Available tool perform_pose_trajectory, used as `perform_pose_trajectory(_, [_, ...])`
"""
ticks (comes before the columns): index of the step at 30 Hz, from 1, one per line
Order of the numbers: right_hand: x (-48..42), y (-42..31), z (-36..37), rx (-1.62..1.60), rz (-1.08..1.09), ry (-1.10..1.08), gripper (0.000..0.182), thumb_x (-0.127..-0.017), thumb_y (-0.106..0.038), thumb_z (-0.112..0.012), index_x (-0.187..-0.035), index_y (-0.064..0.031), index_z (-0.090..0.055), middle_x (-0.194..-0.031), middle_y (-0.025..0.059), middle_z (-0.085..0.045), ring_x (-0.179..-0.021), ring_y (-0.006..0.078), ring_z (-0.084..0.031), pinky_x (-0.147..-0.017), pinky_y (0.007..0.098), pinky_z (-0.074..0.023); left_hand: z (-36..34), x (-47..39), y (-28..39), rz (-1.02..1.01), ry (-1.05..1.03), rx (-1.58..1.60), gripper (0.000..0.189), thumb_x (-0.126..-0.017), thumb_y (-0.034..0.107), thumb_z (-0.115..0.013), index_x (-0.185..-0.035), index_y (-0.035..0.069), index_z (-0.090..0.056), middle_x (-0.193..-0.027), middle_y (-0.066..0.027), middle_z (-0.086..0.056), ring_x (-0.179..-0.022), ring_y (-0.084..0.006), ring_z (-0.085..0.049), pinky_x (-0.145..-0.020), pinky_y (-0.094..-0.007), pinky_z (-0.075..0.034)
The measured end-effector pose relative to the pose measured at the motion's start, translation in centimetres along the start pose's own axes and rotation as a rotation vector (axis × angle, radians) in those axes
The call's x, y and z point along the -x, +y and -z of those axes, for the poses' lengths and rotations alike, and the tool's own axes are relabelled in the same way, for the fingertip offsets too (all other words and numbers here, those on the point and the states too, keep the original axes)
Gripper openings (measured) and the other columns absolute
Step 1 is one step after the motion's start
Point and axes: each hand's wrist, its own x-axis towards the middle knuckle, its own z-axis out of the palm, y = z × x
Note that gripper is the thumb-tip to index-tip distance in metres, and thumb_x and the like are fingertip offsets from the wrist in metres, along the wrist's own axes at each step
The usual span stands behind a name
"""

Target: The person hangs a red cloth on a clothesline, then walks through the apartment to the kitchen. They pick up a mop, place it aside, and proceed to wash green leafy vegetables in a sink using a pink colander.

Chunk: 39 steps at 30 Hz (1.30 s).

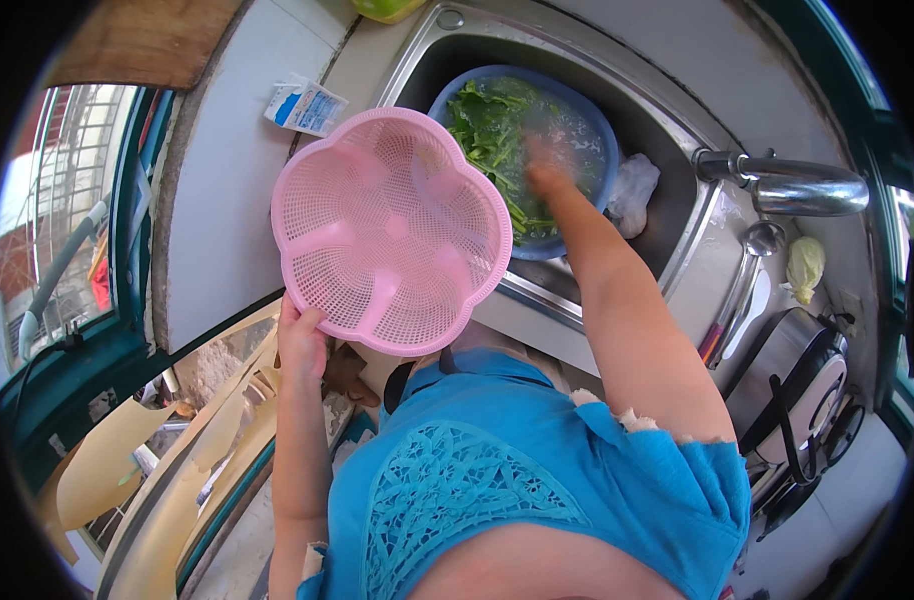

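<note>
My left hand (304, 339) grips the lower left rim of a pink plastic colander (393, 232), which is tilted with its inside towards me and beside the sink. The colander holds nothing. My right hand (544, 166), blurred, is in or just over the water of a blue plastic basin (613, 142). Leafy green vegetables (487, 135) with stalks lie in the basin's left part, to the left of that hand. The basin stands in a stainless steel sink (667, 150). Blur and water hide the right fingers, so their grip cannot be told.
A crumpled plastic bag (634, 196) lies in the sink beside the basin. The metal faucet (794, 184) reaches over the sink's right side. Ladles (763, 238), a pale vegetable (805, 268) and a silver-black appliance (779, 375) are on the right counter. A small packet (307, 107) lies at upper left.
</note>
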Motion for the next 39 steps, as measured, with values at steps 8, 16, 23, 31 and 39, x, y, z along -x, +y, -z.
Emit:
perform_pose_trajectory(8, [1.5,0.2,6.1,-0.762,0.332,-0.060,0.038,-0.072,-0.005,-0.054,-0.111,-0.0056,-0.054,-0.102,0.0063,-0.057,-0.099,0.0155,-0.053,-0.088,0.0261,-0.0394,0.2,0.6,-0.3,-0.010,0.008,0.009,0.056,-0.070,-0.013,-0.039,-0.124,-0.001,-0.041,-0.118,-0.0116,-0.051,-0.107,-0.0207,-0.052,-0.092,-0.0316,-0.043])
perform_pose_trajectory(16, [3.2,1.0,5.7,-0.143,0.236,0.568,0.061,-0.068,-0.006,-0.057,-0.127,-0.0101,-0.039,-0.125,0.0238,-0.040,-0.117,0.0392,-0.038,-0.094,0.0424,-0.0374,0.0,0.2,-0.1,-0.012,-0.018,0.037,0.054,-0.070,-0.012,-0.039,-0.123,-0.001,-0.042,-0.117,-0.0115,-0.052,-0.106,-0.0202,-0.053,-0.092,-0.0315,-0.043])
perform_pose_trajectory(23, [10.4,0.4,4.9,0.563,0.284,-0.270,0.031,-0.071,-0.014,-0.059,-0.101,-0.0092,-0.057,-0.106,0.0183,-0.052,-0.100,0.0338,-0.052,-0.081,0.0438,-0.0440,0.2,0.6,-0.2,0.000,-0.036,0.031,0.054,-0.070,-0.013,-0.039,-0.123,-0.002,-0.041,-0.118,-0.0119,-0.051,-0.107,-0.0202,-0.052,-0.093,-0.0317,-0.042])
perform_pose_trajectory(31, [6.8,1.6,9.8,-0.029,0.577,-0.024,0.020,-0.079,-0.016,-0.056,-0.097,-0.0080,-0.060,-0.096,0.0163,-0.058,-0.081,0.0358,-0.058,-0.071,0.0431,-0.0469,0.1,0.3,-0.2,-0.021,-0.026,0.017,0.055,-0.070,-0.013,-0.039,-0.123,-0.002,-0.041,-0.118,-0.0117,-0.052,-0.106,-0.0201,-0.053,-0.091,-0.0311,-0.042])
perform_pose_trajectory(39, [0.8,-4.5,1.8,-0.031,-0.189,0.402,0.047,-0.069,-0.032,-0.068,-0.111,-0.0154,-0.057,-0.129,0.0177,-0.035,-0.113,0.0395,-0.040,-0.091,0.0480,-0.0399,-0.8,0.0,-0.7,0.002,-0.073,-0.010,0.053,-0.070,-0.013,-0.039,-0.122,-0.003,-0.043,-0.117,-0.0121,-0.053,-0.106,-0.0205,-0.053,-0.091,-0.0307,-0.043])
